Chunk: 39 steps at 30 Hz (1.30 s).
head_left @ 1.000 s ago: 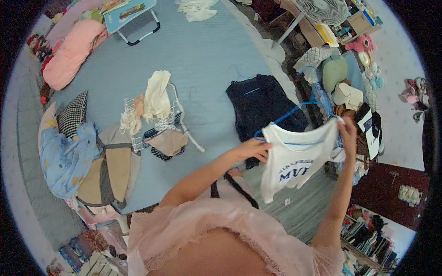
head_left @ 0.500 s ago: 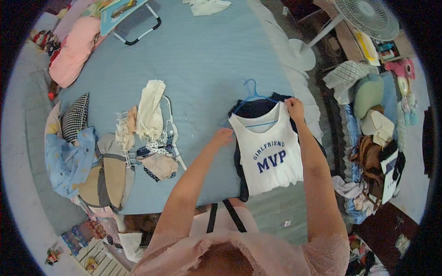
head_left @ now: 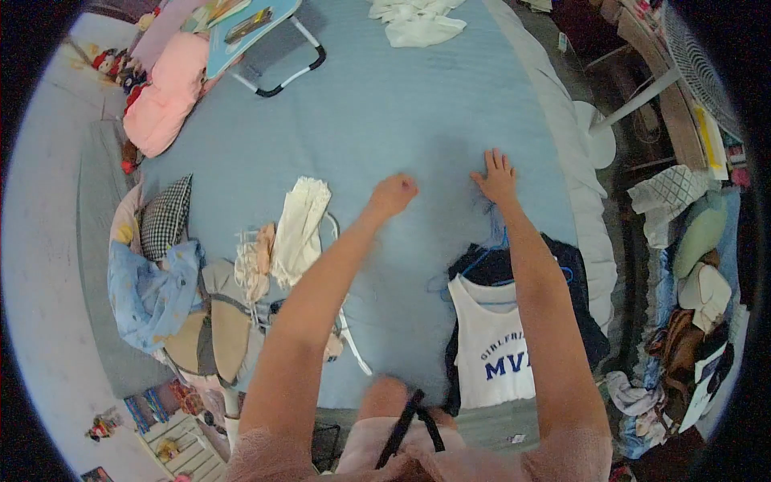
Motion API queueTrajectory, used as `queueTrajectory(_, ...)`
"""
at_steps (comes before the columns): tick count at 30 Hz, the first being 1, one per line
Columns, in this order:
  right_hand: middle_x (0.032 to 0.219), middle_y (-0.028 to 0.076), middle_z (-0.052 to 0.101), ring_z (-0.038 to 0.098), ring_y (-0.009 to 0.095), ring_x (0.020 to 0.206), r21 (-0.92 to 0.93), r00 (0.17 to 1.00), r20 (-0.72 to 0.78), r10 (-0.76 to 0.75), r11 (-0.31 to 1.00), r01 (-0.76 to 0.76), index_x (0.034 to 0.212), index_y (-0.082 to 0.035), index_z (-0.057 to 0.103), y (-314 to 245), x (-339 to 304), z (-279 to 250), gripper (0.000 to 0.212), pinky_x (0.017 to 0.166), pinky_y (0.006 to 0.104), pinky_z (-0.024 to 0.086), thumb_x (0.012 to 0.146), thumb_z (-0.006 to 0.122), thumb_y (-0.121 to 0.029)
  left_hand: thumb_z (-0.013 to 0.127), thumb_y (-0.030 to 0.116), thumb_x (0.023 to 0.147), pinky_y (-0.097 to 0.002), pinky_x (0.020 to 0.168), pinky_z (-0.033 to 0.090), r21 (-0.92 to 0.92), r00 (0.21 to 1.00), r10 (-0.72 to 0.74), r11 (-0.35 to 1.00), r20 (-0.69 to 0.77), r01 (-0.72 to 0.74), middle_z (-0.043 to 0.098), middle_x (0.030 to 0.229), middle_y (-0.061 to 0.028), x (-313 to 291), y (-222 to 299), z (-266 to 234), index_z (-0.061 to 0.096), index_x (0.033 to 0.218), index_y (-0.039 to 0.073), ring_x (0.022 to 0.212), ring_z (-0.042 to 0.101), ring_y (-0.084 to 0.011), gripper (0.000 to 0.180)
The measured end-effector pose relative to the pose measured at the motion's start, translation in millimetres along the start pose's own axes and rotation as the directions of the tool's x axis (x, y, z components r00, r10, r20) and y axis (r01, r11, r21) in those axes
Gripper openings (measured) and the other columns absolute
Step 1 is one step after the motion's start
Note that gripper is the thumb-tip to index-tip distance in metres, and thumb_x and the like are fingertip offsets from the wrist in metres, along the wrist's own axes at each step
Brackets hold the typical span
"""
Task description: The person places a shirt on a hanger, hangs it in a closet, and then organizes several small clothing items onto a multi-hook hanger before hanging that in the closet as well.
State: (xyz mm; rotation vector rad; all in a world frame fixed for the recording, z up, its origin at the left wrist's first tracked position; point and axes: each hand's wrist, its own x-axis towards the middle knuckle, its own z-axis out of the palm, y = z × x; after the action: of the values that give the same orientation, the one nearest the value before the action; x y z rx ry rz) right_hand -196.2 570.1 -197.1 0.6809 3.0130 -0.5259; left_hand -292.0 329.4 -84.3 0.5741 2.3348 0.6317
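My right hand [head_left: 495, 177] lies flat on the blue bed sheet [head_left: 393, 112], fingers spread, just beyond the hook of a blue hanger [head_left: 505, 234]. My left hand [head_left: 394, 194] is curled into a loose fist over the sheet, with nothing visible in it. Below my right hand, a white tank top [head_left: 490, 329] with dark lettering lies on the hanger, on top of a dark navy garment [head_left: 590, 321]. My right forearm covers part of the tank top. Left of my left forearm are a folded cream garment [head_left: 303, 229] and a white clip hanger [head_left: 249, 277] holding small clothes.
A blue folding table [head_left: 253, 32] stands at the far left, beside a pink pillow [head_left: 170, 92]. White cloth [head_left: 422, 24] lies at the bed's far end. A checked cushion [head_left: 166, 217] and blue bedding [head_left: 152, 281] sit at left. A fan [head_left: 699, 72] stands far right.
Both hands have left the tank top and reached farther up the bed. My right hand let go of its shoulder and spread out. The whole view has shifted too.
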Motion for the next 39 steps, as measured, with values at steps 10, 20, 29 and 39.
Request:
queueTrajectory(10,0.141,0.005,0.023,0.018,0.026,0.130,-0.064,0.967,-0.243,-0.078,0.996,0.064,0.135,-0.013,0.026,-15,78,-7,0.073,0.104,0.0511,0.010,0.079,0.044,-0.055,0.059,0.023,0.076,-0.0426,0.088,0.041,0.576,0.901,0.365,0.799,-0.234,-0.174,0.038,0.126,-0.0174,235,58,-75,0.050,0.115,0.010,0.111,0.043,-0.0349,0.042)
queueTrajectory(20,0.137,0.003,0.031,0.026,0.023,0.127,0.087,0.975,-0.210,-0.070,0.992,0.090,0.132,-0.012,0.033,-31,104,-2,0.061,0.105,0.0483,0.011,0.077,0.048,-0.033,0.049,0.019,0.078,-0.0428,0.087,0.040,0.593,0.895,0.378,0.786,-0.237,-0.175,0.038,0.130,-0.0144,383,-5,-91,0.055,0.105,0.009,0.113,0.042,-0.0317,0.030)
queueTrajectory(29,0.135,0.002,0.034,0.028,0.024,0.125,0.018,0.955,-0.283,-0.087,0.995,0.096,0.130,-0.013,0.036,-5,113,-14,0.058,0.105,0.0478,0.012,0.078,0.048,-0.035,0.050,0.029,0.084,-0.0404,0.077,0.044,0.088,0.938,0.299,0.944,0.178,-0.317,0.061,0.090,-0.0120,109,9,24,0.061,0.094,0.007,0.087,0.057,-0.0280,0.027)
queueTrajectory(39,0.120,0.012,0.050,0.045,0.030,0.110,0.685,0.973,0.188,0.132,0.693,-0.226,0.120,-0.001,0.045,-84,47,-18,0.053,0.093,0.0400,0.031,0.080,0.054,-0.035,0.059,0.029,0.080,-0.0255,0.059,0.041,-0.793,0.985,-0.078,0.584,0.156,0.172,0.059,0.066,-0.0034,-146,40,125,0.063,0.081,0.001,0.063,0.052,-0.0091,0.028)
